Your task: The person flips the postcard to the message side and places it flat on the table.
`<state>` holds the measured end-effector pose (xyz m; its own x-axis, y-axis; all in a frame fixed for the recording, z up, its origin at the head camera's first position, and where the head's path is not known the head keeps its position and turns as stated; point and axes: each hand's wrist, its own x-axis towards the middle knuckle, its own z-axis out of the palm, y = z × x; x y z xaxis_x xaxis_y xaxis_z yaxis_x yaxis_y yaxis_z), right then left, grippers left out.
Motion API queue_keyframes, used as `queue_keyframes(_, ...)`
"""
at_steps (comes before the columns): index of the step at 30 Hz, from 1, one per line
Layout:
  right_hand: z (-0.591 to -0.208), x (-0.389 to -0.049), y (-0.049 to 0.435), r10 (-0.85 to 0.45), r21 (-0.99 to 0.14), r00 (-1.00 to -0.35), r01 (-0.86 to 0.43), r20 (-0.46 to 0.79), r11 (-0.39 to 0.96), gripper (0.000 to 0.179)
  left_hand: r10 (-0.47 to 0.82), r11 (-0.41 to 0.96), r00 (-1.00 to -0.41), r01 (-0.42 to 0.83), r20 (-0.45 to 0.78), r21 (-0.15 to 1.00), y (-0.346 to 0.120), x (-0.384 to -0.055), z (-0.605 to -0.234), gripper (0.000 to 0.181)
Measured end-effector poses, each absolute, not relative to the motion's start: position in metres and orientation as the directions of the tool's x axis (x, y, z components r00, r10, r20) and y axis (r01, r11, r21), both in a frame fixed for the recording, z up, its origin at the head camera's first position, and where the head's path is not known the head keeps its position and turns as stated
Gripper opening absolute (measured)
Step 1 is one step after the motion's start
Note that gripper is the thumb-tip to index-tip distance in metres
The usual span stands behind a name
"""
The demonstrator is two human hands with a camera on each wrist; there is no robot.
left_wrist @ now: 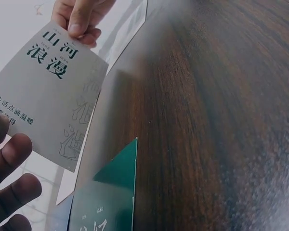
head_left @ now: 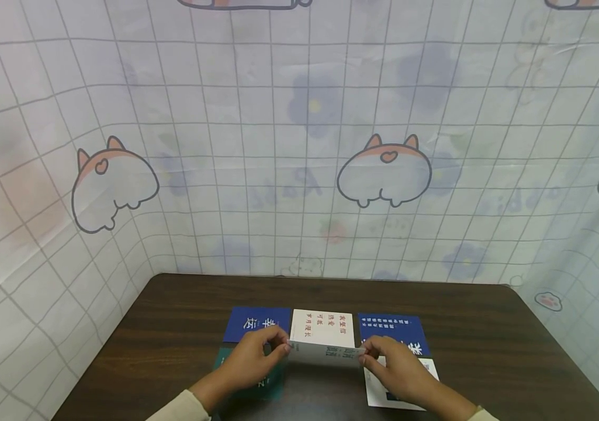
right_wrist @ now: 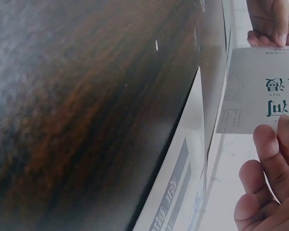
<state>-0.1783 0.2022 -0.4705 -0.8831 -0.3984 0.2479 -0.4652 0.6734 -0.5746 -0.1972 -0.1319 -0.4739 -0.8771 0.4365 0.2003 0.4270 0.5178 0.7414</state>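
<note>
Both hands hold a white card [head_left: 325,353] with dark green characters, tilted up off the table. My left hand [head_left: 257,358] pinches its left end between thumb and fingers. The right end is pinched by my right hand [head_left: 396,365]. The left wrist view shows the printed face of the white card [left_wrist: 48,101] and its faint outlined characters. Just behind it lies a white card with red characters [head_left: 325,326], its near edge hidden. Partly under my left hand is a green card [head_left: 273,387]; another white card [head_left: 378,393] lies partly under my right hand.
A blue card [head_left: 238,324] lies at the back left and another blue card [head_left: 391,324] at the back right. All rest on a dark wood table [head_left: 189,304]. A white gridded curtain [head_left: 257,175] with cartoon prints hangs behind and along both sides.
</note>
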Motion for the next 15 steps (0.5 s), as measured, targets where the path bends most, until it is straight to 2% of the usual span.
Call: queue_keyframes(15,-0.4716,-0.1780,0.2016,-0.390,-0.576,-0.881,-0.470,0.267,0.668,0.009,0.467,0.470,-0.851,0.471,0.242,0.747,-0.1359,-0.1960,-0.4780,0.004)
